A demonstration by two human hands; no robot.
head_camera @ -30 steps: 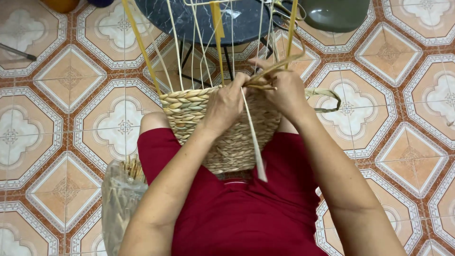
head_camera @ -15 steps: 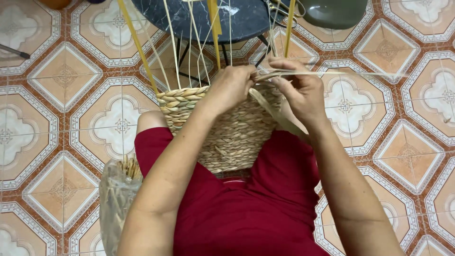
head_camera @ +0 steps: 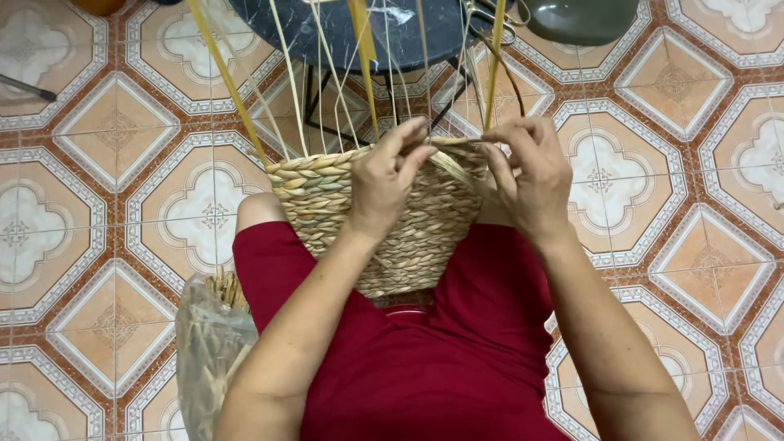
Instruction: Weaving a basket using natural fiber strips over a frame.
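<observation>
Fingers of both hands, left hand and right hand, pinch one straw strand lying crosswise along the woven basket rim between them.

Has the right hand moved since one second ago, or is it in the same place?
Yes. The right hand has moved up along the woven basket, from its right side to pinch a strand at the rim, closer to the dark round table.
</observation>
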